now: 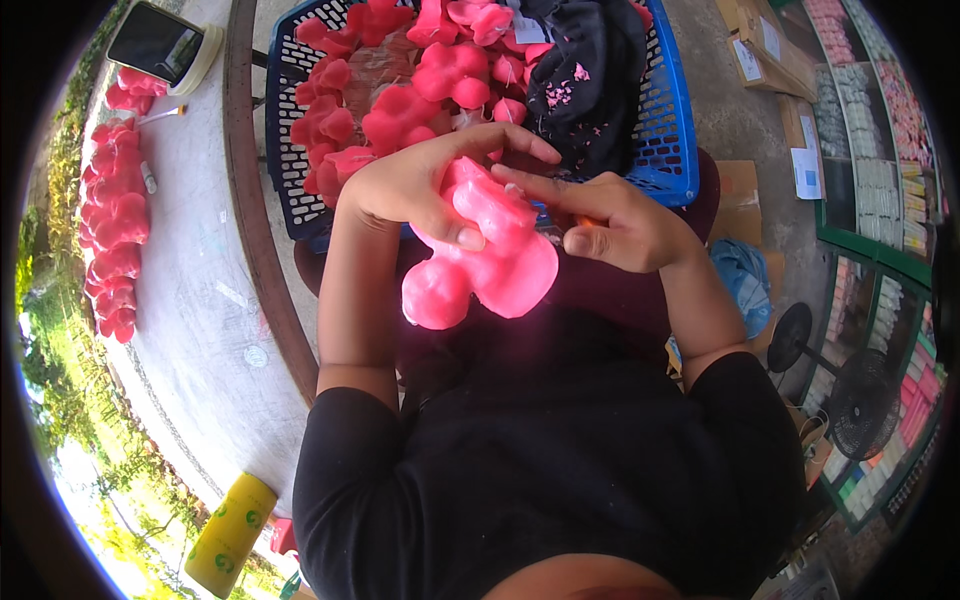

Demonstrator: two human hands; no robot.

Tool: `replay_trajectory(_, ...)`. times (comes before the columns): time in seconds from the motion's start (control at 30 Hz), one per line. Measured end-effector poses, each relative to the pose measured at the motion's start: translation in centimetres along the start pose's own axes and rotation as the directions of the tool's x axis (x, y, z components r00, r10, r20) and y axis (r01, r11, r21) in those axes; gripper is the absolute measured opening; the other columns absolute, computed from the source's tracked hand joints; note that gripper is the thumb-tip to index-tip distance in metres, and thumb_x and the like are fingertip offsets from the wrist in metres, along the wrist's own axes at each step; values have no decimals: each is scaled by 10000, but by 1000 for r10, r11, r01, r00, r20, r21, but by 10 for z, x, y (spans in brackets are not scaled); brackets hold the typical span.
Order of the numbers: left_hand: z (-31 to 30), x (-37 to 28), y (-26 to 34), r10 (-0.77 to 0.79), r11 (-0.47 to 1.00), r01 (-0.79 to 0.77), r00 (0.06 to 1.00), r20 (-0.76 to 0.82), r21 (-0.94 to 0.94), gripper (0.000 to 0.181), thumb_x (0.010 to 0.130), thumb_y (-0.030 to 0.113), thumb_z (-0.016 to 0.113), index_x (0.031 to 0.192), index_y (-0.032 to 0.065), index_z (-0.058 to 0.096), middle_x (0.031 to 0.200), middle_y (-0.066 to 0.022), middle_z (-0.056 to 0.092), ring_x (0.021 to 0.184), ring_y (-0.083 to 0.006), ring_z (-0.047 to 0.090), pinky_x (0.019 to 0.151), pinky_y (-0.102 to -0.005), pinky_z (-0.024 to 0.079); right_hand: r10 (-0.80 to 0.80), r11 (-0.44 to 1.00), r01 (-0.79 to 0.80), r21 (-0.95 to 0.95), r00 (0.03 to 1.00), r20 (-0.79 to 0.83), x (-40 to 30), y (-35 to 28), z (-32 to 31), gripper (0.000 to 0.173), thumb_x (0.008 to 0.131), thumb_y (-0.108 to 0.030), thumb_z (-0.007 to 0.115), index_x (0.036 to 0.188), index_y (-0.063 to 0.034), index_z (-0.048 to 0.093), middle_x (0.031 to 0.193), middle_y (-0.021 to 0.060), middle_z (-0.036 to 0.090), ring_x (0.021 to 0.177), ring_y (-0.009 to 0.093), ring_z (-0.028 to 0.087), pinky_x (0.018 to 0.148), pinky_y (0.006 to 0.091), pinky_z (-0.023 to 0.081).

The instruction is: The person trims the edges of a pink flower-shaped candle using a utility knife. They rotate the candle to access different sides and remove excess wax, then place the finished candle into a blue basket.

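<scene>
My left hand [412, 184] grips a pink flower-shaped wax candle [499, 259] above my lap, its thumb pressed on the near face. Rounded lobes bulge from the candle, and its upper edge looks rough. Close against its right side is my right hand [637, 221], index finger stretched along that edge. An orange tool handle [591, 221] shows between its thumb and fingers; the rest of this tool is mostly hidden. Beyond my hands, a blue plastic basket [679, 150] holds several similar pink candles [450, 75] and a black cloth [600, 82] scattered with pink wax shavings [559, 94].
Along the left runs a pale worktop [202, 300] bearing a row of pink candles [116, 217], a marker [148, 178] and a phone [156, 41] on a round tub. A yellow roll [229, 536] stands lower left. At right are cardboard boxes [735, 195], a black fan [862, 405] and stocked shelves [874, 247].
</scene>
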State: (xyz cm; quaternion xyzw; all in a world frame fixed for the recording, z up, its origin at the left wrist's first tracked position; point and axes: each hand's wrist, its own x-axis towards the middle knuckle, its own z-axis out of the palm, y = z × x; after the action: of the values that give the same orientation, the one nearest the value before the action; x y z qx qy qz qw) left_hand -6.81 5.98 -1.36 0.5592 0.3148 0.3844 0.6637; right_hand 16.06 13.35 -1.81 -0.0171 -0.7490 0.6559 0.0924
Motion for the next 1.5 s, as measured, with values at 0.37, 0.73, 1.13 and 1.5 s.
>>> replay_trajectory(0.37, 16, 5, -40, -332, 870, -18, 717, -613, -492, 543, 824, 293, 667, 1224, 11, 432, 1118, -107, 563, 1018, -189, 581, 845, -339, 507, 488, 674, -32, 738, 769, -412, 27, 40, 9, 266, 910, -261, 550, 1105, -81, 541, 694, -26, 503, 511, 36, 428, 459, 201, 330)
replay_trajectory(0.73, 52, -1, -27, -300, 807, -248, 611, -733, -537, 483, 837, 235, 608, 1226, 1, 442, 835, -36, 547, 541, -59, 488, 485, -243, 556, 17, 998, 12, 58, 878, -478, 13, 25, 3, 534, 936, -303, 490, 1387, -49, 356, 703, 3, 528, 621, 57, 454, 623, 226, 396)
replay_trajectory(1.13, 66, -20, 7, -261, 906, -71, 682, -684, -416, 522, 798, 220, 641, 1188, -82, 472, 779, -58, 574, 449, -80, 510, 468, -283, 564, -341, 820, 101, -563, 877, -339, 5, 8, -5, 726, 860, -564, 485, 1366, -50, 408, 627, 64, 533, 508, 161, 517, 499, 294, 417)
replay_trajectory(1.5, 64, -29, 25, -258, 946, 44, 701, -665, -321, 584, 765, 142, 692, 1240, -90, 446, 805, -60, 597, 496, -86, 552, 469, -254, 551, -335, 800, 122, -587, 903, -269, 0, 1, -5, 689, 902, -543, 418, 1346, -16, 428, 664, 102, 537, 520, 207, 517, 512, 307, 411)
